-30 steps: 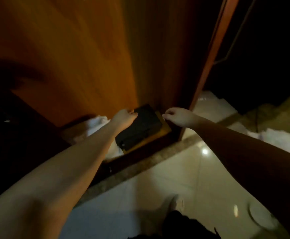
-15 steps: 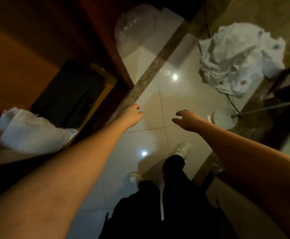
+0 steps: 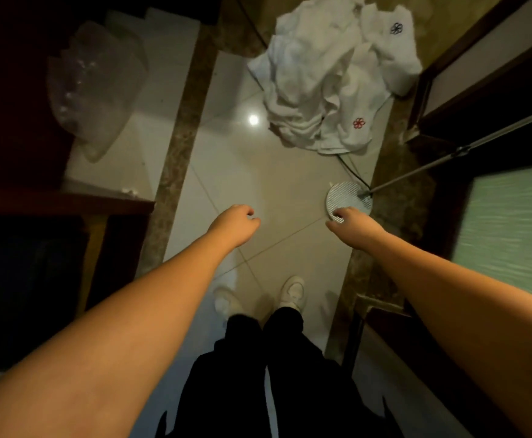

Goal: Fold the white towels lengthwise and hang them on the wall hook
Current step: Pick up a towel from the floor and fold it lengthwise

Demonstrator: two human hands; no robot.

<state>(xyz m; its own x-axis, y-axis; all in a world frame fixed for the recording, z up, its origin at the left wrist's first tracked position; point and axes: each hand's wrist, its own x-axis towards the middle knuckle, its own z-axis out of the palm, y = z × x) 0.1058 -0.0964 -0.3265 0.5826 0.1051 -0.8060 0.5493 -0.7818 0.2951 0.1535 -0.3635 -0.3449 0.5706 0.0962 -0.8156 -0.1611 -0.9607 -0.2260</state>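
White towels [image 3: 331,86] lie crumpled on the floor [image 3: 258,184], now nearer; left hand [image 3: 236,221] and right hand [image 3: 351,221] hover before them, fingers loosely curled, empty.

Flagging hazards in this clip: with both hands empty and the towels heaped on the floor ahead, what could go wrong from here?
1. A dark cable runs out from under the towel pile; lifting the towels could snag it or pull it along.
2. The round stand base and its slanted pole sit just past the right hand; a step forward might trip on them.
3. The glossy tile floor may be slippery. The left hand holds nothing.
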